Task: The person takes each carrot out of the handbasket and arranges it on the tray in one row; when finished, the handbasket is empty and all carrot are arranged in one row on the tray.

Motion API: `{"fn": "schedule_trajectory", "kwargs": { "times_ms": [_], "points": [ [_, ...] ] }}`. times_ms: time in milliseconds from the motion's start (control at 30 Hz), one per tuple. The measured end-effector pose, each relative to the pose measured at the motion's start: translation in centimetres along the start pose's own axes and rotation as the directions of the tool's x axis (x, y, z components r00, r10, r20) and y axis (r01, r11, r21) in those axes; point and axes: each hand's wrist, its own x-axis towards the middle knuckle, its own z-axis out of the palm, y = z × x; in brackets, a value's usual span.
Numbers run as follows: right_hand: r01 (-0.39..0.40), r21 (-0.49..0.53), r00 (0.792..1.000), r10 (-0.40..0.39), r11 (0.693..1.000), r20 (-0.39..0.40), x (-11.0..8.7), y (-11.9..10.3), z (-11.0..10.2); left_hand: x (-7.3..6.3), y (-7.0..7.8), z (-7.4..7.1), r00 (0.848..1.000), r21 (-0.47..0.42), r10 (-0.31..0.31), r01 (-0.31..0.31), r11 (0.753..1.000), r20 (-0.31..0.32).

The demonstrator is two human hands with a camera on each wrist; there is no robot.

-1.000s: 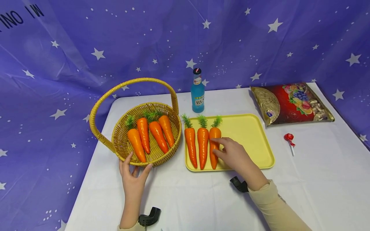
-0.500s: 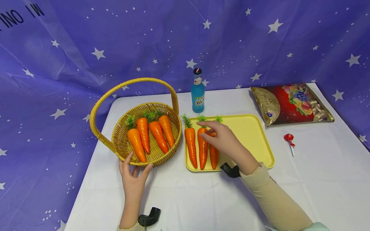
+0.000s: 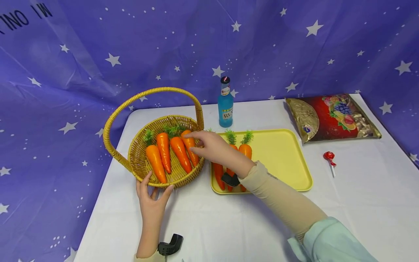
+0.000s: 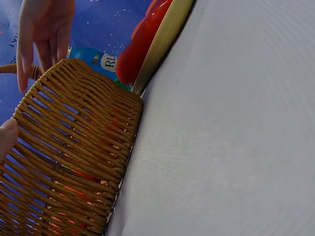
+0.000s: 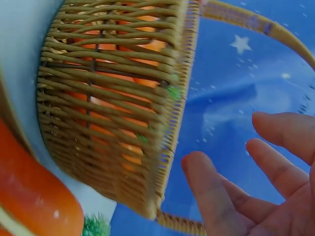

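A wicker basket (image 3: 131, 153) with a tall arched handle holds several glossy orange carrots (image 3: 157, 163) with green tops. My left hand (image 3: 152, 200) grips its front rim, index finger over the edge and thumb spread along it; in the left wrist view a fingertip (image 4: 7, 137) lies at the rim. My right hand (image 3: 212, 147) hovers over the basket's right edge, close to the rightmost carrot (image 3: 193, 156) inside. In the right wrist view its fingers are spread with nothing between them. On the yellow tray (image 3: 278, 156) lie three more carrots (image 3: 245, 150), partly hidden by my right forearm.
Behind the tray stands a blue bottle (image 3: 225, 109). A red and gold candy bag (image 3: 334, 118) lies at the back right, with a red lollipop (image 3: 329, 156) in front of it. A purple starry cloth (image 3: 262, 47) hangs behind the white table (image 3: 209, 225).
My right hand has moved left from the rightmost carrot on the tray, across the other carrots, to over the basket's right edge. My left hand stays on the basket rim.
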Motion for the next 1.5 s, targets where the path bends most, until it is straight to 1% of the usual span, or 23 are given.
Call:
{"fn": "schedule_trajectory", "kwargs": {
  "times_ms": [67, 167, 333, 500, 600, 733, 1000, 1267, 1367, 1500],
  "points": [
    [-0.002, -0.053, 0.999, 0.004, 0.999, 0.037, 0.9, -0.1, 0.6, 0.0, 0.1, 0.0, 1.000, -0.008, 0.000, 0.000, 1.000, 0.004],
    [-0.012, -0.132, 0.997, 0.022, 0.991, 0.069, 1.9, 0.1, 1.5, 0.0, 0.1, 0.0, 1.000, -0.004, -0.011, 0.011, 1.000, 0.009],
    [-0.039, -0.243, 0.997, 0.055, 0.969, 0.061, 3.0, 0.1, 2.4, 0.1, 0.1, -0.1, 1.000, 0.021, -0.023, 0.023, 1.000, 0.008],
    [-0.067, -0.333, 0.994, 0.092, 0.940, 0.059, 3.9, -0.2, 2.9, -0.1, 0.1, -0.1, 1.000, 0.024, -0.010, 0.010, 1.000, 0.006],
    [-0.080, -0.366, 0.991, 0.112, 0.927, 0.068, 4.4, -0.3, 3.2, -0.1, 0.1, -0.1, 1.000, 0.014, -0.008, 0.007, 1.000, 0.002],
    [-0.087, -0.390, 0.987, 0.132, 0.917, 0.089, 5.0, -0.1, 3.7, 0.0, 0.0, -0.1, 1.000, 0.005, -0.001, 0.001, 1.000, -0.001],
    [-0.104, -0.390, 0.980, 0.160, 0.915, 0.114, 5.9, 0.1, 4.1, 0.0, 0.2, -0.1, 1.000, 0.021, -0.005, 0.005, 1.000, 0.004],
    [-0.113, -0.473, 0.966, 0.207, 0.874, 0.153, 6.8, 0.0, 5.2, 0.1, -0.1, 0.0, 1.000, 0.021, 0.013, -0.013, 1.000, -0.003],
    [-0.102, -0.502, 0.969, 0.201, 0.859, 0.146, 6.7, 0.1, 5.8, 0.1, -0.1, 0.0, 1.000, 0.022, 0.008, -0.008, 1.000, -0.005],
    [-0.098, -0.520, 0.978, 0.178, 0.849, 0.105, 6.5, 0.2, 6.3, 0.0, 0.0, -0.1, 1.000, 0.035, 0.010, -0.009, 0.999, -0.005]
  ]
}}
